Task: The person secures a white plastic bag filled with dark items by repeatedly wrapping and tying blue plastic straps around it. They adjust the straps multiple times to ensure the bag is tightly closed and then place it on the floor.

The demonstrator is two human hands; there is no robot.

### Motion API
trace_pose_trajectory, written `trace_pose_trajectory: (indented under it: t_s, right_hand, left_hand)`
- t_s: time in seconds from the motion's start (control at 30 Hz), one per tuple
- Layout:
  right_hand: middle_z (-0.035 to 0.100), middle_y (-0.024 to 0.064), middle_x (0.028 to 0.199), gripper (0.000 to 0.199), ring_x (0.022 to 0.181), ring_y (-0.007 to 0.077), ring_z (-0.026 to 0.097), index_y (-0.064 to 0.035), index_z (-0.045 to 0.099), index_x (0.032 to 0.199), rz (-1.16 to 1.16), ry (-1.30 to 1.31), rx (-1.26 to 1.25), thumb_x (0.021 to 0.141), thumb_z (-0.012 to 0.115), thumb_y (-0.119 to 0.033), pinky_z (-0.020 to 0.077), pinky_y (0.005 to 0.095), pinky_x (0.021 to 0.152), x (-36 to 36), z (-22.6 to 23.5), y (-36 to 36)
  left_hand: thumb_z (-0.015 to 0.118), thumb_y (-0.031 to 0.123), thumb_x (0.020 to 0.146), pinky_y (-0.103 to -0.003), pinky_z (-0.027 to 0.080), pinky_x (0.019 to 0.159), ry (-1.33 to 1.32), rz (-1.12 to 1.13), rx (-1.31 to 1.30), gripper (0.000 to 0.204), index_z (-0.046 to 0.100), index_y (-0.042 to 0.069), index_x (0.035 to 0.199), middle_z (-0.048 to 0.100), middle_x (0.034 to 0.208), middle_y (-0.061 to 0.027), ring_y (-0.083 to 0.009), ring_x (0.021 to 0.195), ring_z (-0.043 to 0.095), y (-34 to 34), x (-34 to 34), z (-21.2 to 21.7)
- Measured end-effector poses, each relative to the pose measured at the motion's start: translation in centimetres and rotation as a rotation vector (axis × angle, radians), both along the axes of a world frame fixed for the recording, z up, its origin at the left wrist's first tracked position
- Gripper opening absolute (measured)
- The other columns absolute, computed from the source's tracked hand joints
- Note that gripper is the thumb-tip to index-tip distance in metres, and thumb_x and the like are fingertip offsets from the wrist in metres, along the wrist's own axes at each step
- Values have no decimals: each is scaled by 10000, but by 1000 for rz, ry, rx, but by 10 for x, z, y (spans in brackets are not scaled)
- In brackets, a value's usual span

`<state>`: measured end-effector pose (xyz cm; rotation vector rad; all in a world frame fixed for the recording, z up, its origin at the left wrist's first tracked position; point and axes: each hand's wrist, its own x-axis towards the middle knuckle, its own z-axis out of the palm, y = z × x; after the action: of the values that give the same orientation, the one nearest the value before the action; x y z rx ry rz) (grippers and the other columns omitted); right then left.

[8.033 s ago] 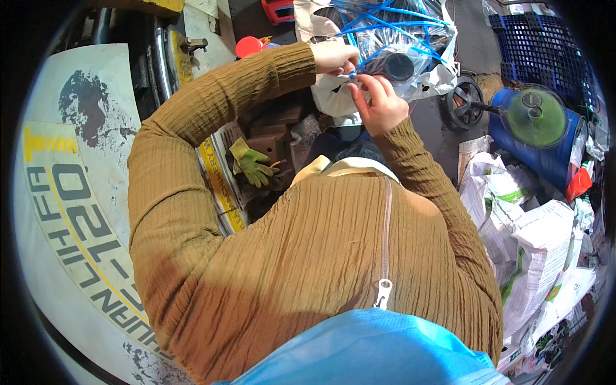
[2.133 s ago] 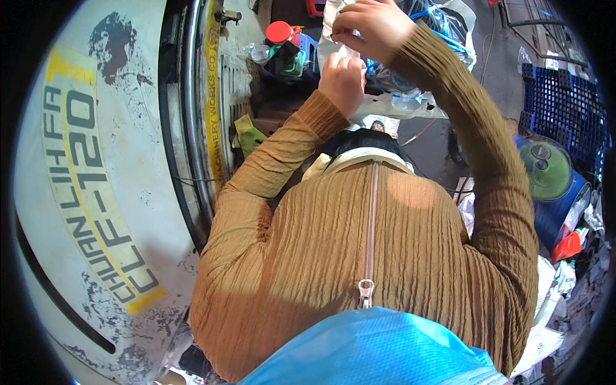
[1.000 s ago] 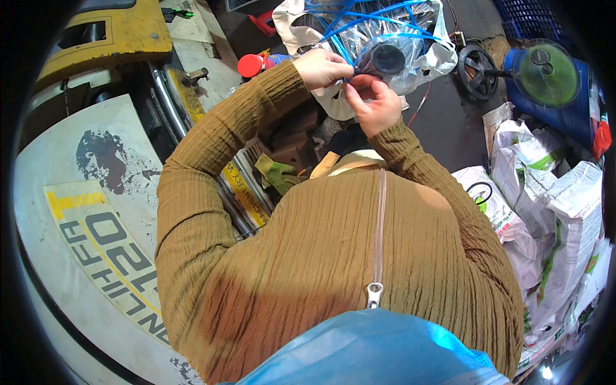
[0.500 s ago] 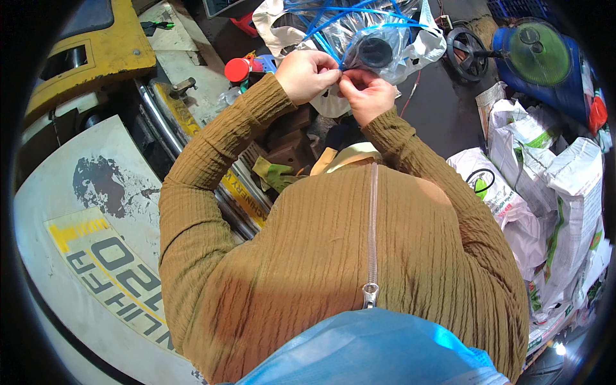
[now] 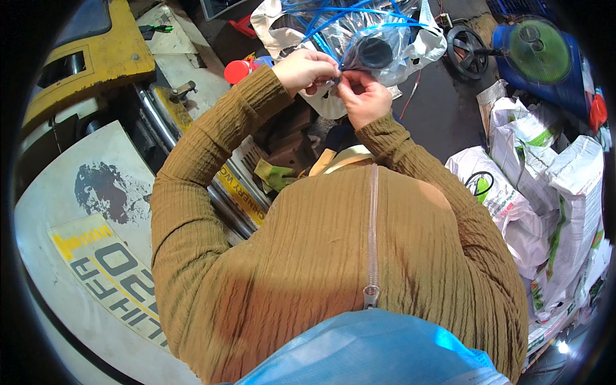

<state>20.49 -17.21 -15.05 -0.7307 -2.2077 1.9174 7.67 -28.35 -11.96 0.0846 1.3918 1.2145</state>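
Observation:
Both hands meet at the near edge of a bundle wrapped in clear plastic, which is crossed by several blue straps. My left hand pinches at the spot where a blue strap runs down to the fingertips. Right beside it, my right hand is closed in a pinch on the same strap, thumb and forefinger together. The exact bit between the fingers is small and partly hidden. A round black part shows through the plastic just past my right hand. White sacking lies around the bundle.
To the left stand a yellow machine frame and a pale machine cover. A red lid sits near my left wrist. White sacks pile up on the right, below a green round fan and a black handwheel.
My left hand has shifted slightly left and its fingers have turned a little. My right hand has moved slightly left too. Both remain pinched at the strap.

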Motion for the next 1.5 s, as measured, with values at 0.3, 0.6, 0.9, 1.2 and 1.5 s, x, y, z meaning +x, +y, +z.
trace_pose_trajectory:
  t_s: [0.3,0.6,0.9,1.2,1.5]
  right_hand:
    - [615,115,702,157,603,242,611,-54,613,852,307,28,799,789,598,-197,489,316,536,-2,37,12]
    - [577,133,646,99,574,285,579,-53,595,733,380,131,741,759,591,-148,459,348,511,-11,44,18]
    - [576,153,670,91,583,301,583,-39,572,708,486,186,499,742,589,-122,464,353,517,-3,41,16]
    - [518,66,592,239,508,252,548,-91,514,612,1230,546,404,743,661,-226,444,348,443,17,57,38]
    - [507,72,572,175,511,169,485,2,562,663,687,246,400,811,592,-86,381,264,496,-1,48,276]
  left_hand:
    - [520,284,838,-228,318,484,-214,145,44,260,593,34,851,422,571,50,-65,514,388,-9,3,0]
    - [565,340,835,-207,425,488,41,86,75,327,615,18,863,537,639,23,-61,573,505,-12,15,5]
    - [557,223,849,-199,506,536,210,509,252,234,633,8,896,593,749,-50,-87,642,572,-23,35,-13]
    - [571,131,845,-208,461,680,570,729,181,164,620,10,946,621,866,-37,-75,770,564,-37,47,-1]
    - [656,457,702,-413,326,966,1741,422,-287,571,544,82,1119,531,1160,-136,-326,1154,433,95,56,42]
